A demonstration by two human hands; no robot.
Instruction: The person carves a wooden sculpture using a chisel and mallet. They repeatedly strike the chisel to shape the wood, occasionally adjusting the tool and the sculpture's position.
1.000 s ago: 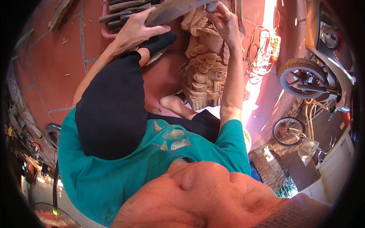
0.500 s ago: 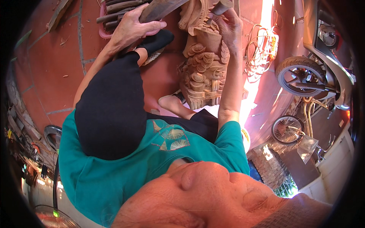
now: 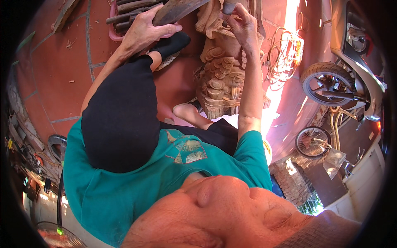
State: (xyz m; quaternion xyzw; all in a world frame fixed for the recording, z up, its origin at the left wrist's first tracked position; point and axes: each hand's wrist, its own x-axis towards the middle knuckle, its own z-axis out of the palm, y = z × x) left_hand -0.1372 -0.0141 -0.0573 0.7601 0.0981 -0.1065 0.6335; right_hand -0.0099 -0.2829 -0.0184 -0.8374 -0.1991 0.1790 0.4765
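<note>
My left hand is wrapped around a bar-shaped wooden mallet, which slants up to the right and runs out of the top edge. Over the upper part of a carved wooden sculpture, my right hand pinches a chisel by its handle. The chisel's blade is mostly hidden by my fingers, and I cannot tell whether its tip touches the wood. Layered rounded scrolls cover the sculpture, which stands between my legs.
A pink tray of several tool handles lies beyond my left hand. On the right, a coiled cable with a power strip rests on the red tiles near a motorbike wheel and a bicycle. A fan is at lower left.
The chisel's handle has swung from leaning right to nearly upright, and my right hand has turned with it. The mallet has shifted slightly to the right.
</note>
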